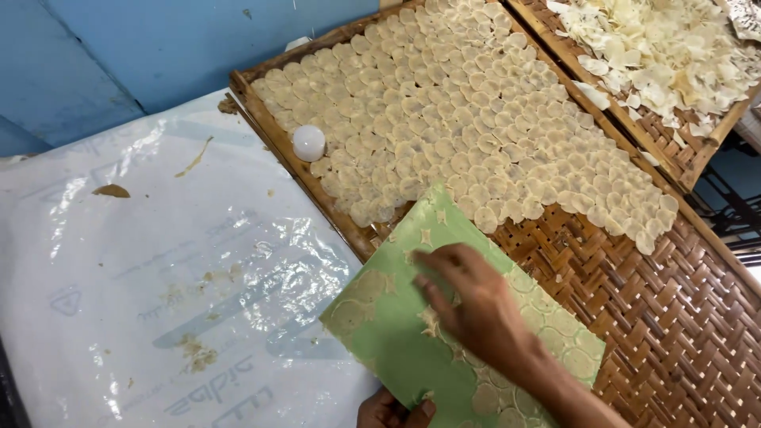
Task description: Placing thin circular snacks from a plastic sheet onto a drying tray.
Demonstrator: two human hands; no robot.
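My right hand [476, 305] rests fingers-down on a green sheet [388, 333] covered with thin pale dough discs and scraps. The sheet lies tilted over the near edge of a woven bamboo tray [674, 317]. Fingertips touch the dough on the sheet near its middle. My left hand [392, 410] grips the sheet's near edge at the bottom of the view. Many round pale dough discs [452, 111] lie in overlapping rows across the far part of the tray.
A clear plastic sheet [143, 261] with dough crumbs covers the table at left. A small white round cutter [308, 143] sits on the tray's rim. A second bamboo tray [697, 150] at top right holds loose pale chips [658, 47]. Blue wall behind.
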